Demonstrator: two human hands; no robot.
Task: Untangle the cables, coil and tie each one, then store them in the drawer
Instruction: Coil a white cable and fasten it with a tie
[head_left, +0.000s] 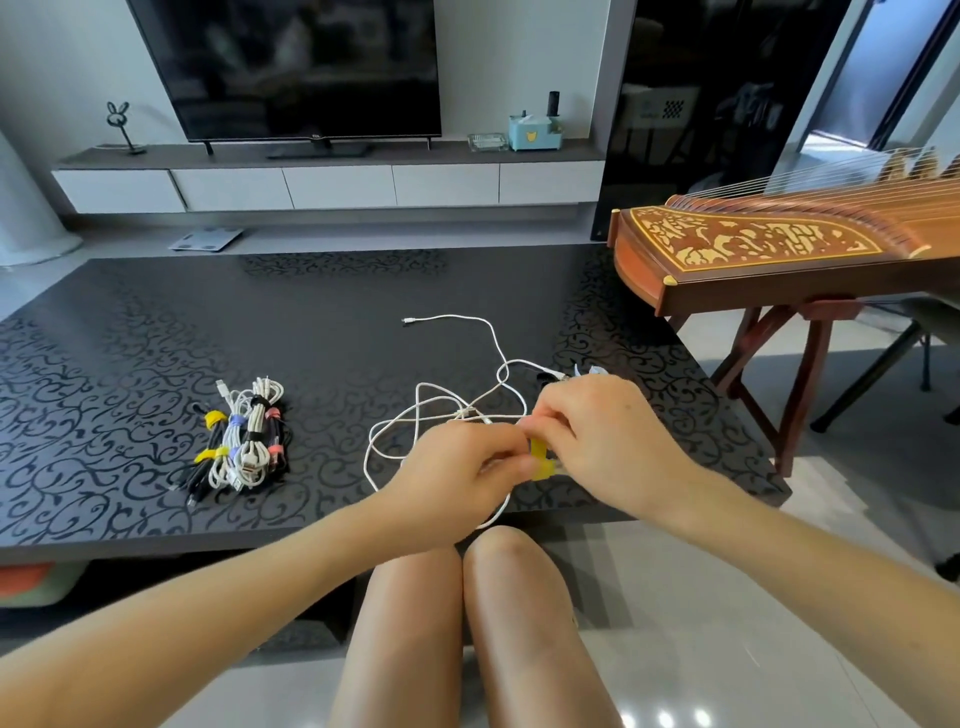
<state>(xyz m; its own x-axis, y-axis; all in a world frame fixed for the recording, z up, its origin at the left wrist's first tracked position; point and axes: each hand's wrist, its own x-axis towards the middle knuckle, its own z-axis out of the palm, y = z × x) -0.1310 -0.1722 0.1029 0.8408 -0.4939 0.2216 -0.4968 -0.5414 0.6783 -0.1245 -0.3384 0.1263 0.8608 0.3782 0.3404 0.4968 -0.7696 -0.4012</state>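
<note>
Tying step: left hand (457, 462) and right hand (597, 431), together, pinch the yellow tie (539, 457), apparently round a coil. Next: cinch it. The loose white cable (441, 400) waits at 11 o'clock.

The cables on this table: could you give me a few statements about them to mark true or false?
1. Both the left hand and the right hand pinch a yellow tie. True.
2. The bundle of tied cables lies to the right of the hands. False: it lies to their left on the table.
3. A loose white cable sprawls uncoiled on the table. True.
4. The television shows a bright picture. False: its screen is dark.
5. Every tie in the bundle is yellow. False: black, pink and bluish ties show too.
</note>
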